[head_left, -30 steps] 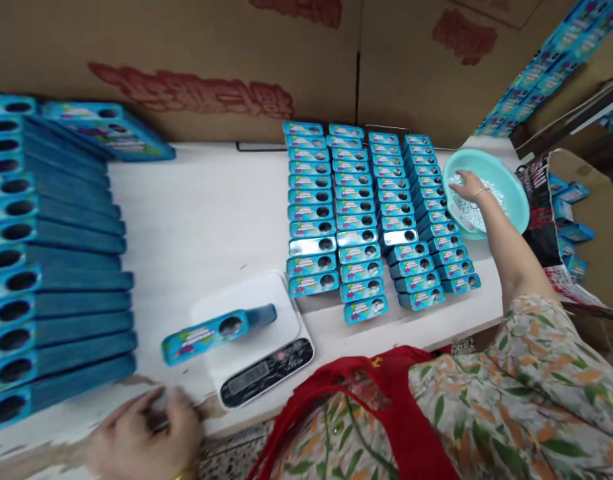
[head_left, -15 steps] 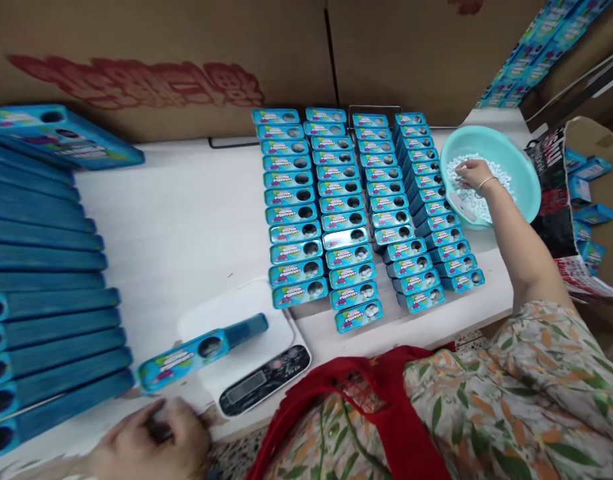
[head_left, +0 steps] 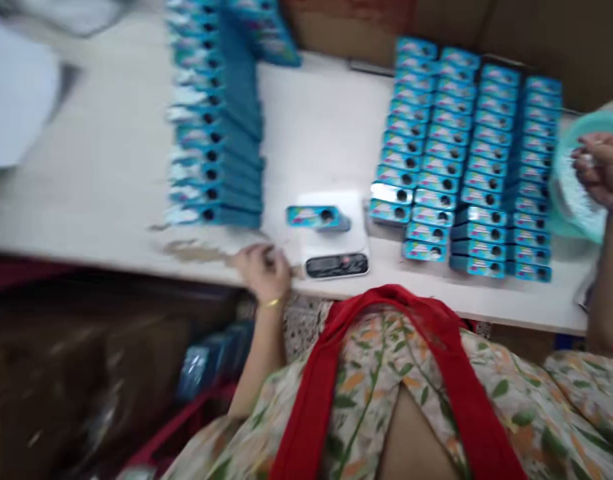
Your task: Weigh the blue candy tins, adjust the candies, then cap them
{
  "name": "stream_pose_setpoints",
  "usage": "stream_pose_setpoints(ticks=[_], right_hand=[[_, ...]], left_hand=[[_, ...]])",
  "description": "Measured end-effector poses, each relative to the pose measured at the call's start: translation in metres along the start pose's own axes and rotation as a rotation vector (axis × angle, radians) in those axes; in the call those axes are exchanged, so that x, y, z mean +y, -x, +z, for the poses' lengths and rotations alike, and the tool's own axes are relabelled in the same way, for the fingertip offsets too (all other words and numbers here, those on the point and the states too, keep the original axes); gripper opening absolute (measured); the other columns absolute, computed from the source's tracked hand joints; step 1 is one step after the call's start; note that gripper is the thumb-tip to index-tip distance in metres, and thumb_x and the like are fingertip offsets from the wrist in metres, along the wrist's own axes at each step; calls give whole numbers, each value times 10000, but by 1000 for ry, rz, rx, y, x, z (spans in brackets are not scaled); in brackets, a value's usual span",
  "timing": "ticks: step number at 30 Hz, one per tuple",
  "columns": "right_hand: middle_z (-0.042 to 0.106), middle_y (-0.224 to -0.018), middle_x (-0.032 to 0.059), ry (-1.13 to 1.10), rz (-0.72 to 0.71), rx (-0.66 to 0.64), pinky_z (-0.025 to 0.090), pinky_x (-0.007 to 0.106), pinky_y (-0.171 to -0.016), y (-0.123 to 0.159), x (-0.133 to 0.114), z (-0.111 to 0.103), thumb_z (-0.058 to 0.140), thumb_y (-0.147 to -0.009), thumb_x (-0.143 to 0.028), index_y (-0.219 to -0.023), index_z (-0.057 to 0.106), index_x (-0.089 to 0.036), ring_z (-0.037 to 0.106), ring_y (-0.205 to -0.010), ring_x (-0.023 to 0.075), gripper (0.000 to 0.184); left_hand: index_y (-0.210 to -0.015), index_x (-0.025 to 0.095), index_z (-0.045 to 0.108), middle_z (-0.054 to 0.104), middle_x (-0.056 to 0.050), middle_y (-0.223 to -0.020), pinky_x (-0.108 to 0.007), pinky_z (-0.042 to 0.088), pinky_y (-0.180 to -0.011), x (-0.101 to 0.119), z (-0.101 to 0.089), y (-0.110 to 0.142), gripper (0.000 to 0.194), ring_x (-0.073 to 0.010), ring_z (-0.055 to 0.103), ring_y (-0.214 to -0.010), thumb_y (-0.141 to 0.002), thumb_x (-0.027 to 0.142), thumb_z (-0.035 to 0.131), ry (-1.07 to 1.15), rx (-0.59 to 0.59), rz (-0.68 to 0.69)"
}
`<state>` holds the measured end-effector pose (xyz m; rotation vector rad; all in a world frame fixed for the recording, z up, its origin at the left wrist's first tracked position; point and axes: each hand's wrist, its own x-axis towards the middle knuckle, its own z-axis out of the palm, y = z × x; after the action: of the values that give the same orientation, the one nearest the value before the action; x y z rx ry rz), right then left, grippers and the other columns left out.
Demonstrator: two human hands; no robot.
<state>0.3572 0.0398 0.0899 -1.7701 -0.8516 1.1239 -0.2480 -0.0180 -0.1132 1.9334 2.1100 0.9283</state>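
Note:
My right hand (head_left: 606,170) is over the turquoise bowl (head_left: 566,137) at the right, its fingers curled around a few small white candies. More white candies (head_left: 576,183) lie in the bowl. My left hand (head_left: 264,270) rests at the table's front edge, fingers loosely bent and thumb apart, with nothing visible in it. Nearest to it is a white kitchen scale (head_left: 356,230) with a dark display panel. On its platform stands one blue candy box (head_left: 309,217) with a round hole in its top. The picture is blurred by motion.
Four columns of upright blue boxes (head_left: 439,150) stand between the scale and the bowl. A long row of similar boxes (head_left: 236,133) is on the left, beside a larger blue package (head_left: 274,33). Brown cardboard (head_left: 346,30) walls the back. Wrapped blue packs (head_left: 211,360) lie below the table.
The view has swung left, so everything shifts rightward in the picture. My right hand has lifted somewhat from the candies with some in its fingers. My left hand stays by the scale.

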Motion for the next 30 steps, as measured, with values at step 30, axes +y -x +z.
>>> stream_pose_setpoints(ticks=[30], right_hand=[[580,-700,15,429,-148,-741,409,230,-585,90,-65,319,674,-862,-141,-754,666,-145,503,-577,84,109]], left_hand=[[-991,201,620,620,-111,-1091,-442,437,-981,-2,7,6,168,-267,575,-1073,-933,345,555,109,49,-33]])
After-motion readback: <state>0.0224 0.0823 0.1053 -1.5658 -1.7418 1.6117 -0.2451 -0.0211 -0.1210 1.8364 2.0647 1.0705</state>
